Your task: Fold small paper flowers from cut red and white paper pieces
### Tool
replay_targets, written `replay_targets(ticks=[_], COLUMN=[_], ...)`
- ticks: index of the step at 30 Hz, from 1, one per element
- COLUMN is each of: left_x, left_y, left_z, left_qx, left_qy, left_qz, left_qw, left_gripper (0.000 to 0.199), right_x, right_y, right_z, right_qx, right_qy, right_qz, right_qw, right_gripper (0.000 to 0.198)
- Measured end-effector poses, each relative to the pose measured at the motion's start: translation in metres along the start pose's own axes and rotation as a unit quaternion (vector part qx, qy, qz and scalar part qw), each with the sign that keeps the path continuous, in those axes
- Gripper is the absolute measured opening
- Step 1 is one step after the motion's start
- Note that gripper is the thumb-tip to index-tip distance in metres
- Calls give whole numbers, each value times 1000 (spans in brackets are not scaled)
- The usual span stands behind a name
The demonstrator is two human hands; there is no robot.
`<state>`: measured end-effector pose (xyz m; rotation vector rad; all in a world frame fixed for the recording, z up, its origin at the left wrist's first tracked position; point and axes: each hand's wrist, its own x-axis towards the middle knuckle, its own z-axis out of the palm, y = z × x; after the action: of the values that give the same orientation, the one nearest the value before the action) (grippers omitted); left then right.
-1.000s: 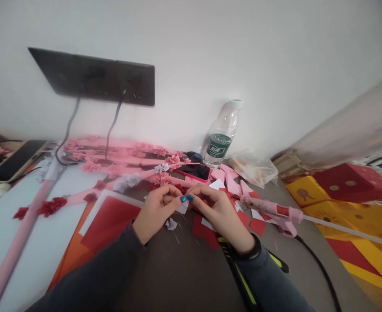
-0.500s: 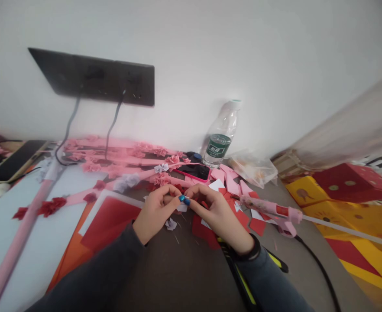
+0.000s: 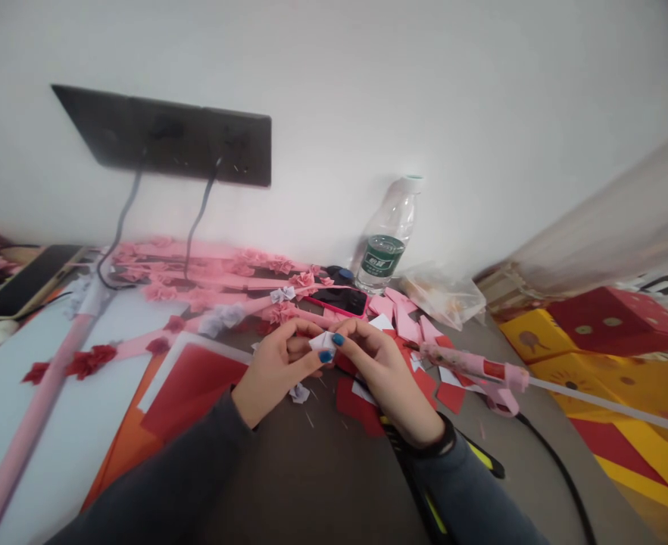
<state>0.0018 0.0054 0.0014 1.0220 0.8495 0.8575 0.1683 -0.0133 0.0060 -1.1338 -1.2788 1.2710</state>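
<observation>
Paper piece (image 3: pixel 321 342), white, folded, pinched in grip of left hand (image 3: pixel 274 365) and right hand (image 3: pixel 384 371); pale lilac paper flower (image 3: pixel 298 393) on grey-brown surface (image 3: pixel 294 469).

I see the left hand (image 3: pixel 274 363) and right hand (image 3: pixel 382 367) pinch a folded white paper (image 3: pixel 321 342) in front of the bottle (image 3: pixel 385 257). Left of it lie pink flowered strips (image 3: pixel 160 291); right of it, a plastic bag (image 3: pixel 444 295) and glue gun (image 3: pixel 459 359). 2 cords (image 3: pixel 204 198) hang from a socket panel (image 3: pixel 198 151) up left of the bottle.
</observation>
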Motion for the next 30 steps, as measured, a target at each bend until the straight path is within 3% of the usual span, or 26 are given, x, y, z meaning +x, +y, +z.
replay_targets(ticks=[8, 14, 23, 30], left_x=[0, 0, -6, -1], left_y=[2, -3, -2, -4], left_z=[-2, -4, -7, -7], left_qx=[69, 63, 198, 151], left_qy=[21, 16, 31, 30], left_qz=[92, 96, 157, 139], left_qw=[993, 993, 967, 978], left_gripper=[22, 20, 21, 14], right_x=[0, 0, -4, -5], right_y=[0, 0, -4, -5], right_z=[-1, -1, 1, 0], right_qx=[-81, -127, -174, -179], right_qy=[-49, -26, -61, -33], right_qz=[-40, -70, -97, -94], right_qw=[995, 989, 978, 979], right_gripper=[32, 26, 17, 20])
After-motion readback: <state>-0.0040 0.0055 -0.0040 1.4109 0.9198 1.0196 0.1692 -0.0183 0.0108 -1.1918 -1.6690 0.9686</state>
